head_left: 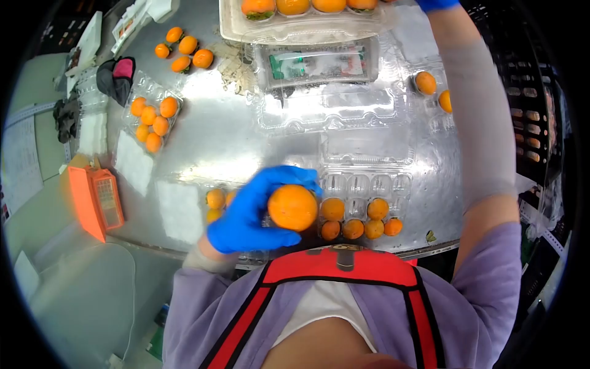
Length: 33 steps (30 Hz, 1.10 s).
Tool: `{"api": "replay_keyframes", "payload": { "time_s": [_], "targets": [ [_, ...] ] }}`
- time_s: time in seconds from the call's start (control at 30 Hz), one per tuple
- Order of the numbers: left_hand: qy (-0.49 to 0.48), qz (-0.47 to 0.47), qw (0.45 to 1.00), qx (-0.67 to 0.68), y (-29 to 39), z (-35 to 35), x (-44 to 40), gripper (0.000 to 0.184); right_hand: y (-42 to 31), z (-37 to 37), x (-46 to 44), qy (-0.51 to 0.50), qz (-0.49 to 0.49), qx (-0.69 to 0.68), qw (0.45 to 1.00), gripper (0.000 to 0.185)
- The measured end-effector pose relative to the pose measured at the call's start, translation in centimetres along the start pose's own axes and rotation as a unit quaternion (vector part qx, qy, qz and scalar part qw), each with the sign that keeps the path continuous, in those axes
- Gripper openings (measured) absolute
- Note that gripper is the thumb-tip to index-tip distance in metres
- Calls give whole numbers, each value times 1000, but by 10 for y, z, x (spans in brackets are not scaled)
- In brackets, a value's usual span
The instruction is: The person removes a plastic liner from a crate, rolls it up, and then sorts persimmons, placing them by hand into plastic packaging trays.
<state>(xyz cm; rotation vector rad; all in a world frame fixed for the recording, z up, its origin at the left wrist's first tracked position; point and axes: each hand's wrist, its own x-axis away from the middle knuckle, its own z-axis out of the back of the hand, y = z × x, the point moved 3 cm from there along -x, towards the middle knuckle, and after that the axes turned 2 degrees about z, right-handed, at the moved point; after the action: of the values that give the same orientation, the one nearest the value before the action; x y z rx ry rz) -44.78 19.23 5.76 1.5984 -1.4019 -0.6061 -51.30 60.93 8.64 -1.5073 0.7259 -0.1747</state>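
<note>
My left hand [264,209], in a blue glove, is wrapped round an orange fruit [292,208] near the table's front edge. To its right lies an open clear plastic tray [358,184] with several orange fruits in its lower cups and some bare cups at the back. Partly behind my left hand, a few more fruits [215,198] show in another clear container. My right arm reaches far to the back right; only part of my right hand [437,3] shows at the top edge, beside a padded tray of fruits [301,32]. Its fingers are out of frame.
Loose fruits [188,45] lie at the back left of the metal table [227,138]. Below them is a filled clear pack [136,97]. An orange device [86,200] stands at the left edge. Clear lids lie mid-table; black crates [527,117] stand at the right.
</note>
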Motion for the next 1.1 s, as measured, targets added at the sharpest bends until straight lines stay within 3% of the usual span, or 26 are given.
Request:
{"api": "replay_keyframes", "payload": {
  "time_s": [0.1, 0.17, 0.23, 0.37, 0.43, 0.57, 0.7, 0.73, 0.77, 0.93, 1.03, 1.1],
  "targets": [
    [-11, -126, 989, -75, 43, 9, -11, 76, 0, 57, 84, 63, -142, -314, 937, 45],
    [56, -150, 968, -192, 76, 14, -26, 74, 13, 105, 149, 122, -137, -345, 921, 45],
    [100, -219, 928, -283, 97, 22, -65, 71, 13, 126, 226, 191, -190, -340, 901, 54],
    [83, -165, 910, -371, 116, 38, -150, 55, 18, 133, 359, 213, -237, -396, 861, 56],
    [106, -159, 918, -349, 122, 31, -192, 55, 9, 117, 398, 243, -247, -414, 842, 54],
    [118, -160, 905, -376, 122, 44, -270, 65, 8, 93, 437, 231, -230, -476, 817, 54],
    [140, -162, 879, -427, 107, 41, -304, 62, 17, 72, 451, 230, -247, -513, 789, 55],
    [162, -196, 729, -636, 105, 48, -311, 60, 19, 68, 453, 234, -253, -501, 794, 55],
    [172, -217, 530, -801, 101, 55, -318, 60, 22, 64, 455, 237, -260, -489, 798, 56],
    [194, -155, 564, -788, 99, 44, -312, 57, 16, 51, 457, 203, -280, -419, 840, 58],
    [187, -212, 592, -755, 107, 53, -312, 56, 13, 54, 459, 207, -283, -418, 838, 58],
    [144, -232, 641, -717, 116, 51, -311, 57, 20, 63, 463, 208, -278, -437, 830, 58]
  ]
}}
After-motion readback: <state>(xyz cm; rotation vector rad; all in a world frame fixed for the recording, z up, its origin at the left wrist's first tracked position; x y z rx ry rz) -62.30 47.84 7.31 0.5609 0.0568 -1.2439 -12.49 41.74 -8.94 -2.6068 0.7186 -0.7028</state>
